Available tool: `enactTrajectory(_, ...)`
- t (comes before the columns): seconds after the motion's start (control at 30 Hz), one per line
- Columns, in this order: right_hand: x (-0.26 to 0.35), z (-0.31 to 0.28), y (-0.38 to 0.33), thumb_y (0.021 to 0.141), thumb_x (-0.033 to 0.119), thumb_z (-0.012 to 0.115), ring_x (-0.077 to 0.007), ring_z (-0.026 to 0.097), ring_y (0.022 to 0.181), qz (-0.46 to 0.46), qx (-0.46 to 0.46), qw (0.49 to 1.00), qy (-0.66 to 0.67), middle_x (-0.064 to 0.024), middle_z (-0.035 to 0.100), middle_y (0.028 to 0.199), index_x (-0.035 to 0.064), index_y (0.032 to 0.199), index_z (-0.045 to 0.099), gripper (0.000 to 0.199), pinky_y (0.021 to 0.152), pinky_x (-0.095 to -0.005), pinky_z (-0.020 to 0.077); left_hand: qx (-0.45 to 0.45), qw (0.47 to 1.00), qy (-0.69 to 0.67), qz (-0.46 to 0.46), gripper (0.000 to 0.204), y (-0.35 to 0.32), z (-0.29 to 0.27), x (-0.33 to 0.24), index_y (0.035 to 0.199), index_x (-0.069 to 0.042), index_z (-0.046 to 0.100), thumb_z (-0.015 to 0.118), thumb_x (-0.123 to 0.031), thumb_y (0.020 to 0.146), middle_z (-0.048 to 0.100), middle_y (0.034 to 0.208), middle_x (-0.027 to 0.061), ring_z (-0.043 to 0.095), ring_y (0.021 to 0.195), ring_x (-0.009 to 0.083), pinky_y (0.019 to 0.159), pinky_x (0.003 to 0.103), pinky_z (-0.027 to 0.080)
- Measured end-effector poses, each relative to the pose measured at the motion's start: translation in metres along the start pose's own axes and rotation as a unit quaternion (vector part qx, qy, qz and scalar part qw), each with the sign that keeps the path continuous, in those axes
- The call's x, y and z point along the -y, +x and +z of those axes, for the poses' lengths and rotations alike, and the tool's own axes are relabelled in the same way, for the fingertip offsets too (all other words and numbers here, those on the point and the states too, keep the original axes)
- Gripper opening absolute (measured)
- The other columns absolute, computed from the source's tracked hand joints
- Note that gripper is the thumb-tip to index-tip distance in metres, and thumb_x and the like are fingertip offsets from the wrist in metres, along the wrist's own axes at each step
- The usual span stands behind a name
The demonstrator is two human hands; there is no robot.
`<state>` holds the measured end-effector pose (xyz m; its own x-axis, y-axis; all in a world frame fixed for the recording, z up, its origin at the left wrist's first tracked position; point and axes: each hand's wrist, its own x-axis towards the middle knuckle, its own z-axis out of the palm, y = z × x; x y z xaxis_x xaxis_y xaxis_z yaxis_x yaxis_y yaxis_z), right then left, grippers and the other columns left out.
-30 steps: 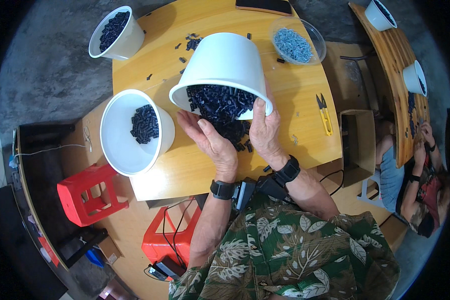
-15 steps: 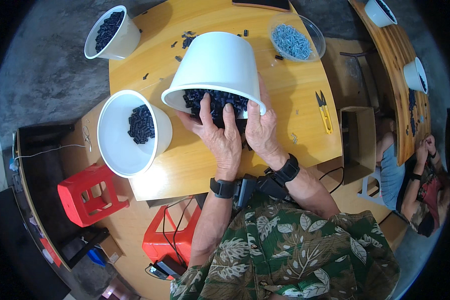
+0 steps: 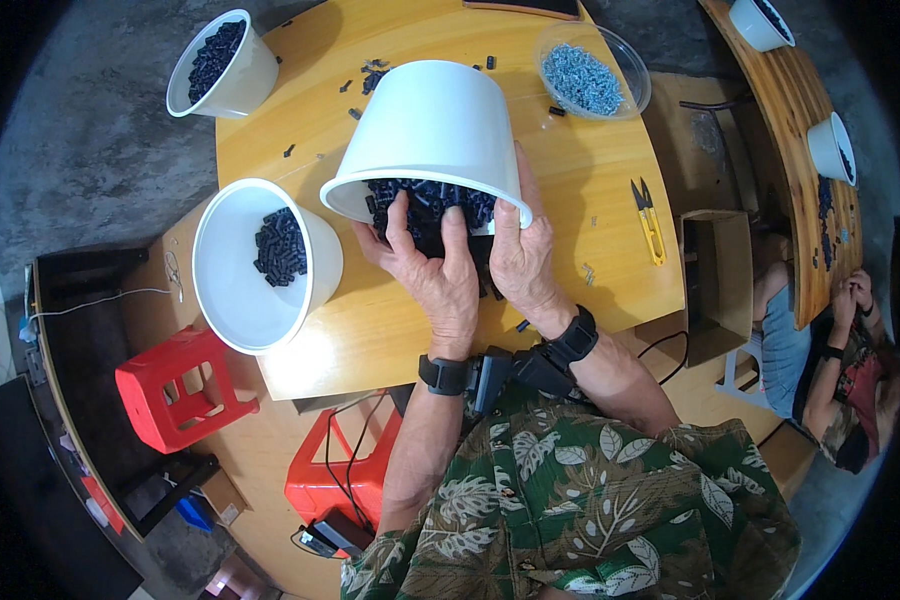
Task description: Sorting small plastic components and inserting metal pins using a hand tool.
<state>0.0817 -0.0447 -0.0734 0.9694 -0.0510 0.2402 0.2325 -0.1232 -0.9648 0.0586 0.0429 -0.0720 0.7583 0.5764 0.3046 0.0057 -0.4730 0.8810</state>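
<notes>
Centrally, a tipped white bucket [image 3: 432, 140], light and stiff, spilled loose black pieces [image 3: 425, 205]; the right hand [image 3: 522, 255] gripped its rim, left hand's [image 3: 440, 275] fingers spread among them.

The person is tipping a large white bucket [image 3: 432, 130] on its side near the middle of the round wooden table [image 3: 610, 280], the left hand [image 3: 432, 275] reaching among black parts [image 3: 425, 200] at its mouth while the right hand [image 3: 523, 262] is gripping the rim.
</notes>
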Motion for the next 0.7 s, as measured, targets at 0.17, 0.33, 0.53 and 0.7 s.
enactTrajectory(0.17, 0.001, 0.001, 0.0, 0.105, 0.025, 0.036, -0.0414, 0.039, 0.137, -0.003, -0.001, 1.0, -0.002, -0.0286, 0.033, 0.151, -0.0022, 0.147, 0.03, 0.051, 0.107, -0.041, 0.0387, 0.008, 0.999, 0.036, 0.023, 0.027, -0.002, -0.002, 0.011, 0.116, -0.007, 0.056, 0.066, -0.012, 0.091, 0.027, 0.146, 0.0274, 0.026, 0.14, 0.041, 0.113, 0.048, 0.024)
enactTrajectory(0.33, -0.005, 0.001, -0.001, 0.105, 0.025, 0.036, -0.0406, 0.04, 0.137, 0.008, -0.007, 1.0, 0.006, -0.0287, 0.033, 0.151, -0.003, 0.148, 0.029, 0.052, 0.106, -0.0402, 0.0389, 0.001, 1.0, 0.019, 0.0, 0.023, -0.003, -0.002, 0.016, 0.112, -0.006, 0.056, 0.065, -0.011, 0.091, 0.032, 0.145, 0.0261, 0.029, 0.139, 0.0396, 0.113, 0.047, 0.024)
enactTrajectory(0.53, -0.002, 0.001, -0.001, 0.105, 0.027, 0.037, -0.0408, 0.037, 0.138, 0.002, -0.015, 1.0, 0.011, -0.0283, 0.031, 0.152, -0.0029, 0.148, 0.028, 0.053, 0.107, -0.0399, 0.0377, -0.008, 0.997, -0.073, -0.018, 0.036, -0.003, -0.004, 0.02, 0.124, -0.006, 0.05, 0.063, -0.009, 0.091, 0.033, 0.145, 0.0234, 0.032, 0.137, 0.0353, 0.113, 0.045, 0.025)
enactTrajectory(0.7, -0.006, 0.0, -0.002, 0.105, 0.026, 0.036, -0.0422, 0.036, 0.139, -0.016, -0.006, 1.0, -0.018, -0.0287, 0.028, 0.153, -0.0025, 0.148, 0.028, 0.052, 0.109, -0.0406, 0.0366, -0.002, 1.0, 0.016, 0.02, 0.057, -0.002, -0.002, 0.003, 0.138, -0.008, 0.044, 0.07, -0.012, 0.087, 0.032, 0.143, 0.0231, 0.032, 0.136, 0.0359, 0.112, 0.046, 0.028)
